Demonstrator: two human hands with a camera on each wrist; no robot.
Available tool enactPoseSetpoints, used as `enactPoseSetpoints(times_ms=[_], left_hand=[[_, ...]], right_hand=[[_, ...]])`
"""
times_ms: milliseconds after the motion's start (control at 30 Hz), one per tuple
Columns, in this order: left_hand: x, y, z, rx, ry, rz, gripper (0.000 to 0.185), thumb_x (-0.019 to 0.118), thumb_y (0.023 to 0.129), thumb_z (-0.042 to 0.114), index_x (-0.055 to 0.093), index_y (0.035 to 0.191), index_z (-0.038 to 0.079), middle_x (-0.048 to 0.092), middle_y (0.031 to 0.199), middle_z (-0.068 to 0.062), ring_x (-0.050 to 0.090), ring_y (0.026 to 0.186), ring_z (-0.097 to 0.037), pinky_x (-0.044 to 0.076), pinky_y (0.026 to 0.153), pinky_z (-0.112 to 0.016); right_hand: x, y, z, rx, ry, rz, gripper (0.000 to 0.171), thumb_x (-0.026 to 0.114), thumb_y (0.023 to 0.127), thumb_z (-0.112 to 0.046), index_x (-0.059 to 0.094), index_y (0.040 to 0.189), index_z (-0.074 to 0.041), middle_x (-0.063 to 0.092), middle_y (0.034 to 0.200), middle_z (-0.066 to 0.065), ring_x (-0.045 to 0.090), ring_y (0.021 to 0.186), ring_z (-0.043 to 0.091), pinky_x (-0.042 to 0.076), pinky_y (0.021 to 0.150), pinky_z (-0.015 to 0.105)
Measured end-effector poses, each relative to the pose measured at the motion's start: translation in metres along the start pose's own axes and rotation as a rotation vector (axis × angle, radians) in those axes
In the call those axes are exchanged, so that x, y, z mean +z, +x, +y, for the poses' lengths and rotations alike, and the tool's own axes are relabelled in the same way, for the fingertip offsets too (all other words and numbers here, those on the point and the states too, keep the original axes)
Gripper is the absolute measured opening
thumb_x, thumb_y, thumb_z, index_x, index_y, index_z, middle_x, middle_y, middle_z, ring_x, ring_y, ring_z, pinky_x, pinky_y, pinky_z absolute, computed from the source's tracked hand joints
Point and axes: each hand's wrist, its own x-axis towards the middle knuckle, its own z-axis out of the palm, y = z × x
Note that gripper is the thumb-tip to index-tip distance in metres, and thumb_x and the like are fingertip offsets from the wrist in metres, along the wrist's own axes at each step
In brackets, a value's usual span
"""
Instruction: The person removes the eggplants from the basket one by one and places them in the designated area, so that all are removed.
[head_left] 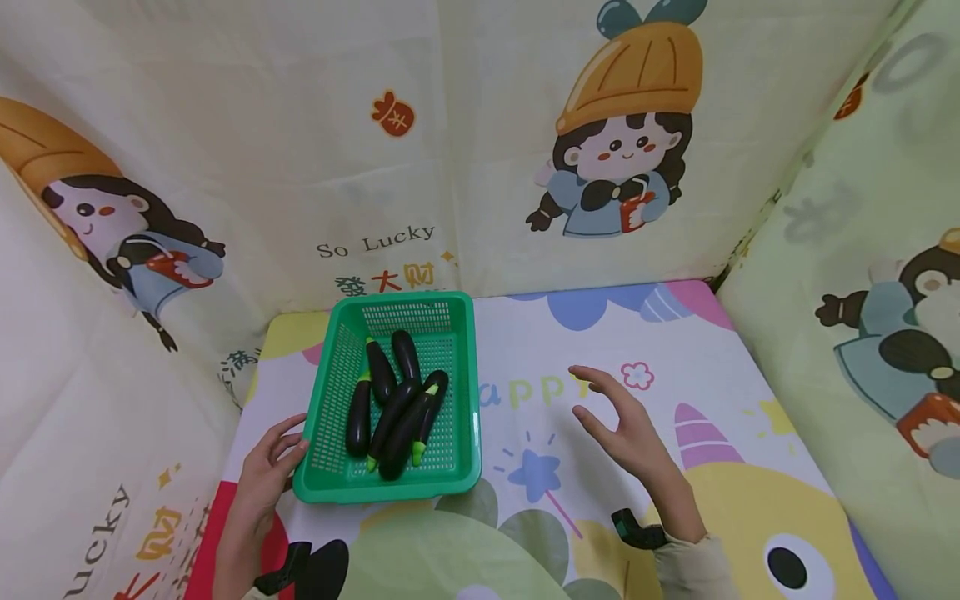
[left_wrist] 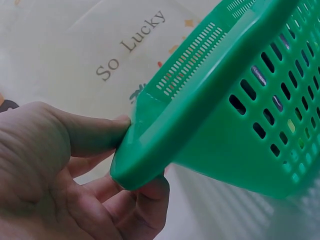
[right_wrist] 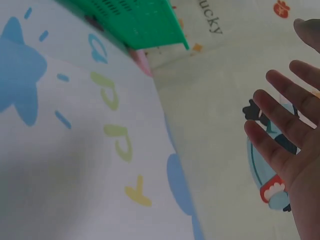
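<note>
A green plastic basket stands on the left half of the table and holds several dark eggplants with green stem ends. At the basket's near left corner, my left hand pinches the rim. In the left wrist view the thumb of that hand lies on the rim of the basket and curled fingers sit under it. My right hand hovers over the right part of the table, apart from the basket, fingers spread and nothing held. The right wrist view also shows this hand with its fingers extended.
The table wears a printed cover with a star wand, letters and cartoon shapes. Fabric walls with cartoon figures close it in at the back, left and right. The far end of the basket is close to the back wall.
</note>
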Motion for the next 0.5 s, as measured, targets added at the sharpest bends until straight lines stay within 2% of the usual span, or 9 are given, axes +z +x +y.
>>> enactPoseSetpoints(times_ms=[267, 500], left_hand=[[0.002, 0.000, 0.000, 0.004, -0.014, 0.011, 0.068, 0.062, 0.104, 0.035, 0.032, 0.162, 0.016, 0.060, 0.105, 0.034, 0.067, 0.094, 0.007, 0.059, 0.082, -0.019], [0.001, 0.000, 0.000, -0.012, -0.002, 0.020, 0.070, 0.063, 0.104, 0.037, 0.031, 0.163, 0.018, 0.060, 0.105, 0.035, 0.067, 0.094, 0.007, 0.059, 0.083, -0.020]], right_hand=[[0.014, 0.015, -0.009, -0.073, 0.017, -0.033, 0.061, 0.074, 0.093, -0.003, 0.053, 0.150, -0.011, 0.061, 0.148, 0.008, 0.055, 0.137, 0.018, 0.037, 0.116, 0.015], [0.029, 0.026, -0.020, -0.097, -0.034, -0.084, 0.060, 0.075, 0.095, -0.010, 0.052, 0.150, -0.013, 0.059, 0.149, 0.006, 0.055, 0.137, 0.023, 0.039, 0.118, 0.019]])
